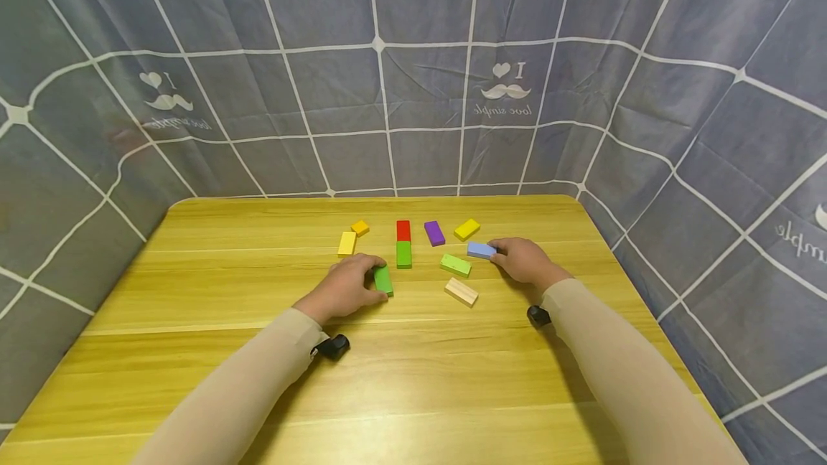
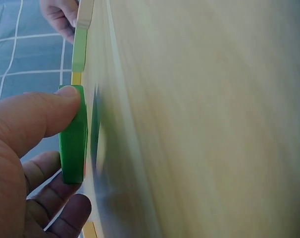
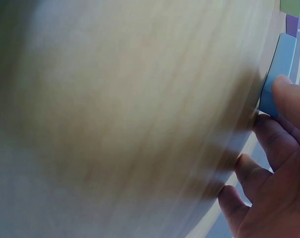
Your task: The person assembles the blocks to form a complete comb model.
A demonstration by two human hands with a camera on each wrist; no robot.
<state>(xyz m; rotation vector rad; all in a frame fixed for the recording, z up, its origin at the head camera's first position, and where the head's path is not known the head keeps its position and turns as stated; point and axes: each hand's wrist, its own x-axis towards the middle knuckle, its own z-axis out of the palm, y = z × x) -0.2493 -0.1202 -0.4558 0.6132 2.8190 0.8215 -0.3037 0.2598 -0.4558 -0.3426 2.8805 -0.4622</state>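
Observation:
My left hand (image 1: 347, 287) pinches a green block (image 1: 383, 280) between thumb and fingertips. In the left wrist view a narrow gap and a shadow show between this green block (image 2: 73, 141) and the tabletop. Over on the right, my right hand (image 1: 522, 261) grips the near right end of a light blue block (image 1: 481, 250). The right wrist view has the thumb on the blue block (image 3: 279, 74), its other fingertips by the table. Between the hands, a red block (image 1: 403, 230) and another green block (image 1: 403, 255) lie end to end in a line.
The wooden table (image 1: 413, 393) also bears a yellow block (image 1: 347, 244), an orange block (image 1: 360, 228), a purple block (image 1: 435, 233), a second yellow block (image 1: 467, 229), a light green block (image 1: 456, 265) and a plain wood block (image 1: 461, 292). A grey checked curtain (image 1: 426, 92) hangs behind.

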